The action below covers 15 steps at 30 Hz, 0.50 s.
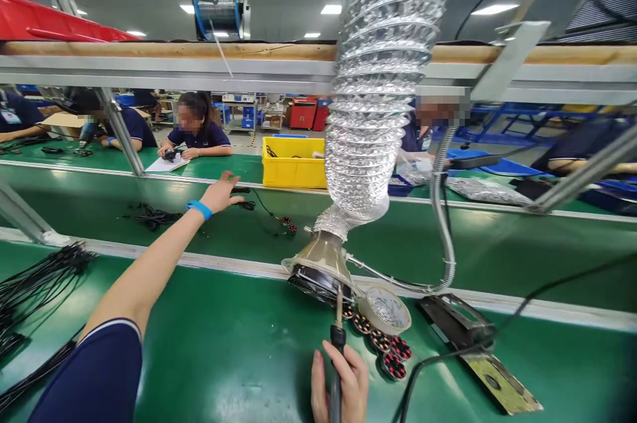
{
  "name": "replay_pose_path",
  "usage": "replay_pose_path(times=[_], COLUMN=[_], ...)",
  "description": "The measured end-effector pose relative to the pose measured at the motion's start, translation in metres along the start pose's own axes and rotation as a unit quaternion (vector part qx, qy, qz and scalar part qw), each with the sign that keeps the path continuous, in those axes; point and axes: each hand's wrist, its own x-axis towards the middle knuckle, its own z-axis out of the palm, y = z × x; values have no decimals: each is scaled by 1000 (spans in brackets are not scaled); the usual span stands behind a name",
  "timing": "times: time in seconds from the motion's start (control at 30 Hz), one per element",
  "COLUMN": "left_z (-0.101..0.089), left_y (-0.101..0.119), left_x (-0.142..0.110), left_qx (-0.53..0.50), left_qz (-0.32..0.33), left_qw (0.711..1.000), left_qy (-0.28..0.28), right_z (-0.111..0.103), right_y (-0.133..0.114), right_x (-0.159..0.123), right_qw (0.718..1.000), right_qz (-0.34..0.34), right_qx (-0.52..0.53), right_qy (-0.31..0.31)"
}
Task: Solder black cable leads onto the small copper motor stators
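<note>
My right hand (340,383), closed, grips a soldering iron (337,343) whose tip points up toward the rim of a fume hood (321,257). My left hand (219,194) reaches out over the green belt beyond the bench, fingers apart. Close to its fingertips is a black cable (246,205), with a thin lead running right to small round red-and-black parts (288,225); whether the fingers touch it I cannot tell. Several similar round coil-like parts (381,340) lie beside the iron, near a roll-shaped pale container (385,310).
A silver flexible duct (383,78) hangs down to the hood. To the right are a metal iron holder (480,350) and the iron's black cord (448,358). Black cables (34,303) lie at left. A yellow bin (293,163) and seated co-workers (199,131) are across the belt.
</note>
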Motion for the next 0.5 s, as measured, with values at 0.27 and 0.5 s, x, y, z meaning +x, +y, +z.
replay_pose_path(times=[0.27, 0.5], left_z=[7, 47], left_y=[-117, -139], left_x=[-52, -112], left_qx=[18, 43], left_qz=[-206, -169], left_qw=[978, 975], left_qy=[-22, -141], right_z=[-1, -1], right_y=[-5, -6], right_x=[4, 9], right_qw=[1000, 999], right_qz=[10, -2], right_qx=[15, 10], right_qy=[-20, -33])
